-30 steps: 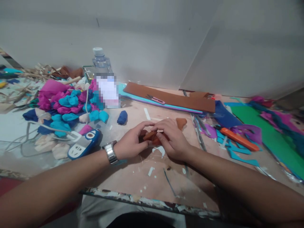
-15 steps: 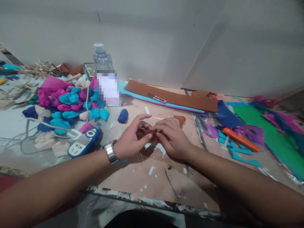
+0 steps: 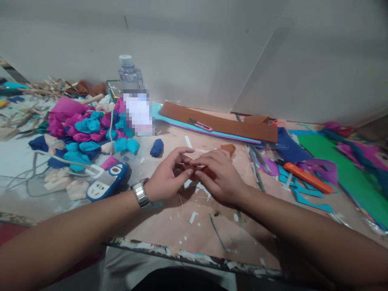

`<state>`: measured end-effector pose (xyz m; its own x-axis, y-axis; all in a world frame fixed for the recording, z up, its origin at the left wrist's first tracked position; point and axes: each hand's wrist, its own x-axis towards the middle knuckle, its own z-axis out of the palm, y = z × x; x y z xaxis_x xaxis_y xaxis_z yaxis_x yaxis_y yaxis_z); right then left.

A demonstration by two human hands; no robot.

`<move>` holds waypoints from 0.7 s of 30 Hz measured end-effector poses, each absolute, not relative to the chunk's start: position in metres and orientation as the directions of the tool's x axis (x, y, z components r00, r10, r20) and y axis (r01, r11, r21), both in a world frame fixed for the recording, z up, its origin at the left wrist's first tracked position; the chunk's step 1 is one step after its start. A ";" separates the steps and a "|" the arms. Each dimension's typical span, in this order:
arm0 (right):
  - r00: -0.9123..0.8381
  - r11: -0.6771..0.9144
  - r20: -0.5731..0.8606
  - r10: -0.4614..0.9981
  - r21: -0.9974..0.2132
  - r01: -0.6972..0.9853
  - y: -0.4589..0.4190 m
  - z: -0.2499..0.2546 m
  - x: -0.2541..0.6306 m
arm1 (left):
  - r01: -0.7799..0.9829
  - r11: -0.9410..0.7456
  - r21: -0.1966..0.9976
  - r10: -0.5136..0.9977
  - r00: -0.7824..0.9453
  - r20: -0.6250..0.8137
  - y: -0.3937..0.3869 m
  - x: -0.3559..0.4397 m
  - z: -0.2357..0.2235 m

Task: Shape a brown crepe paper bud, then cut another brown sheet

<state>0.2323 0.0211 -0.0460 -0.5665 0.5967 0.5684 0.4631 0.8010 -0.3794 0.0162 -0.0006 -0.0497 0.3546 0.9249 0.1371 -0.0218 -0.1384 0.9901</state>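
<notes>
Brown piece (image 3: 209, 172): head view, about mid-frame, small and crumpled-looking, caught between both hands just above the tabletop (image 3: 200, 238). Mostly covered by fingers, so can't make out its full shape.
Left hand (image 3: 168, 178): thumb and fingertips closed on the piece's left end, index finger arched up over it. Metal-band watch (image 3: 141, 193) on that wrist.
Right hand (image 3: 226, 178): pinching the same piece between thumb and curled fingers, pretty much fingertip to fingertip with the left.
Brown scrap (image 3: 229, 150): lying just beyond the right knuckles.
Dark blue wad (image 3: 157, 148): sitting on its own, up and left of the left hand.
Pink-handled snips (image 3: 202, 126): on the long brown sheet (image 3: 242, 127), upper middle.
Orange utility knife (image 3: 309, 178): right side, lying over blue offcuts (image 3: 309, 200).
Power strip (image 3: 107, 184): blue and white, left side, near the colourful crumpled pile (image 3: 86, 125).
Bottle (image 3: 130, 76): upright, upper left, behind a blurred-out phone (image 3: 139, 115).
</notes>
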 end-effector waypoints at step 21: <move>-0.472 0.733 0.572 0.671 -0.414 0.540 0.021 -0.045 0.233 | -0.127 -0.048 0.991 0.940 0.329 0.088 0.003 0.017 -0.050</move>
